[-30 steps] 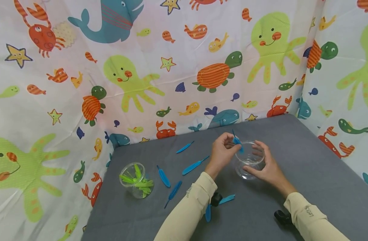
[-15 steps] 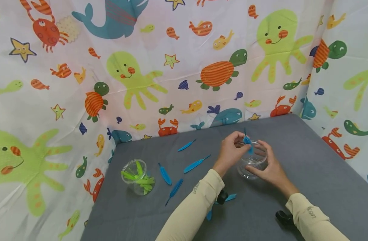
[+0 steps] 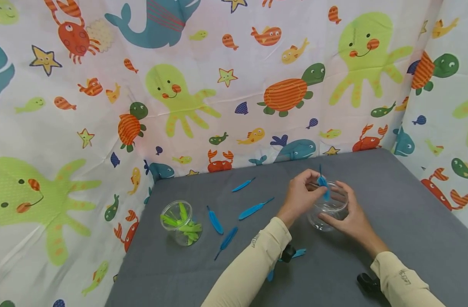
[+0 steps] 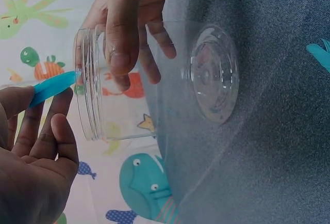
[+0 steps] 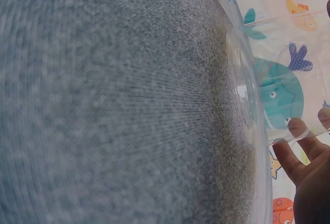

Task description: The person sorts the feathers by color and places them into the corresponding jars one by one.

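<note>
In the head view my left hand [image 3: 300,197] pinches a blue feather [image 3: 322,182] upright between thumb and fingers, at the mouth of a clear jar [image 3: 321,222]. In the left wrist view the feather's tip meets the rim of the jar, and the rest sticks out. My right hand [image 3: 354,219] grips the jar from the right, thumb on the near side and fingers round the far side. Nothing coloured shows inside this jar. The right wrist view has the jar's base [image 5: 242,95] and fingers [image 5: 291,164] at its side.
On the grey table [image 3: 391,204] a second clear jar [image 3: 182,238] stands at the left, holding green feathers [image 3: 189,228]. Several loose blue feathers [image 3: 254,209] lie between the jars. More blue ones [image 3: 298,253] lie partly under the left sleeve. A printed cloth [image 3: 203,102] hangs behind.
My left hand has carried the feather rightward, from beside the rim to over the jar's mouth. The right hand keeps its grip on the jar. The head view has turned slightly left.
</note>
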Tool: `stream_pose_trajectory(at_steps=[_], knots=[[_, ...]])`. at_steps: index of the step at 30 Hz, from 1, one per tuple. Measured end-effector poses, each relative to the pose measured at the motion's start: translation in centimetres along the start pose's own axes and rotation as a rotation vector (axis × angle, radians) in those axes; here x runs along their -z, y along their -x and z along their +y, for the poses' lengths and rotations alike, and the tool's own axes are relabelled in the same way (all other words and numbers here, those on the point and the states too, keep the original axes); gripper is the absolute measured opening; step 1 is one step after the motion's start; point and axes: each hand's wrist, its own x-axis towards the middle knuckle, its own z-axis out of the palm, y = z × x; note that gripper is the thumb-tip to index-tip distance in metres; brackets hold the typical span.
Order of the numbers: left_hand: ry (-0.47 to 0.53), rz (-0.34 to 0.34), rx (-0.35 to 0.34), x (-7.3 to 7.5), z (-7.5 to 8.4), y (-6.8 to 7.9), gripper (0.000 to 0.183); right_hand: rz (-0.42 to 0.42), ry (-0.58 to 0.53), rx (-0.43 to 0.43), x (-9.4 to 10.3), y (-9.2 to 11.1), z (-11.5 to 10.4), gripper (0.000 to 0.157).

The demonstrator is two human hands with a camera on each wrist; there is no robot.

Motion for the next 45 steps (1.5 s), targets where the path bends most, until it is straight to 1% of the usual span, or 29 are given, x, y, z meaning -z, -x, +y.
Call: stream_pose_trajectory(at_steps=[6,12,17,19,22,24,26,28,30,33,36,38,40,43,45], knots=[[-0.010,-0.003,0.004,-0.3,0.2,0.0,0.020,0.000,0.002,-0.010,-0.2,-0.2,0.0,0.113],[-0.011,-0.008,0.003,-0.6,0.2,0.1,0.018,0.010,0.037,-0.001,-0.2,-0.1,0.0,0.115],[0.019,0.007,-0.028,-0.5,0.1,0.1,0.019,0.022,0.032,0.030,-0.1,0.1,0.1,0.115],[0.033,0.028,-0.056,-0.2,0.0,0.0,0.017,0.027,0.029,0.044,-0.1,0.1,0.2,0.116],[0.047,0.076,-0.093,0.7,-0.1,-0.1,0.016,0.035,0.036,0.051,-0.1,0.0,0.3,0.118],[0.035,0.122,-0.105,1.7,-0.3,-0.3,0.015,0.034,0.047,0.043,-0.2,-0.1,0.4,0.120],[0.019,0.168,-0.101,2.9,-0.5,-0.4,0.015,0.027,0.059,0.025,-0.2,-0.2,0.4,0.120],[-0.001,0.206,-0.079,4.3,-0.7,-0.7,0.014,0.017,0.057,0.010,-0.3,-0.3,0.3,0.120],[-0.027,0.226,-0.050,5.7,-1.2,-0.9,0.015,0.008,0.050,0.000,-0.2,-0.2,0.2,0.119],[-0.083,0.220,0.005,7.6,-1.8,-1.2,0.014,-0.003,0.038,0.002,-0.1,-0.1,0.1,0.119],[-0.166,0.193,0.073,9.4,-2.8,-1.3,0.013,-0.006,0.060,0.006,-0.1,0.1,0.0,0.118],[-0.223,0.161,0.133,10.6,-3.4,-1.1,0.013,-0.006,0.075,0.010,-0.1,0.1,-0.1,0.117],[-0.300,0.108,0.193,11.6,-3.8,-0.8,0.016,0.000,0.075,0.013,-0.2,0.1,-0.1,0.117],[-0.449,-0.003,0.286,12.6,-4.8,0.0,0.025,0.005,0.068,0.023,-0.2,0.0,-0.1,0.117],[-0.578,-0.075,0.348,12.9,-5.5,0.7,0.030,0.007,0.065,0.026,-0.3,0.1,-0.1,0.117]])
